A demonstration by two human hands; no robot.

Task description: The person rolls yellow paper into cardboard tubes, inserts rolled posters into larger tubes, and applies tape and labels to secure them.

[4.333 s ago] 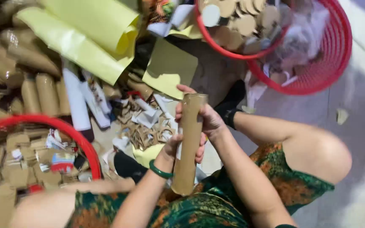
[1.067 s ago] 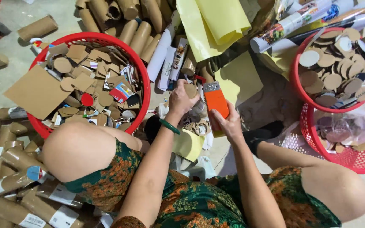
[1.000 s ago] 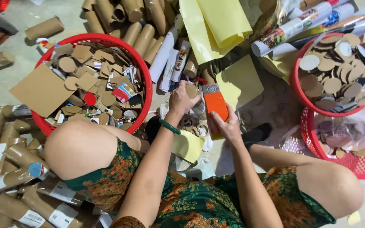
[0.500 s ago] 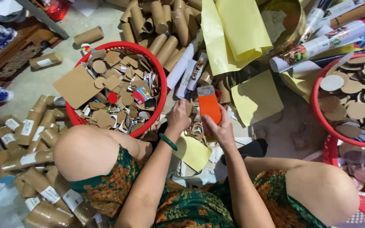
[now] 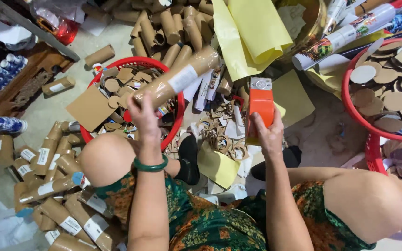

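Observation:
My left hand (image 5: pixel 144 117) grips one end of a long brown cardboard tube (image 5: pixel 177 80) wrapped in clear tape with a white label. The tube points up and to the right, over the red basket (image 5: pixel 179 122) of cardboard scraps. My right hand (image 5: pixel 266 135) holds an orange tape dispenser (image 5: pixel 260 104) upright, apart from the tube. A green bangle (image 5: pixel 150 164) circles my left wrist. Both knees frame a heap of cardboard rings and yellow paper (image 5: pixel 218 163) on the floor between them.
Several labelled tubes (image 5: pixel 52 186) lie piled at the lower left, more bare tubes (image 5: pixel 168 23) at the top. Yellow paper sheets (image 5: pixel 250 32) hang at top centre. A second red basket (image 5: pixel 350 107) of cardboard discs sits at the right, with printed rolls (image 5: pixel 345 32) above it.
My hands have parted. The left hand has lifted a taped tube up and left over the basket, and the right hand has drawn the orange dispenser away to the right.

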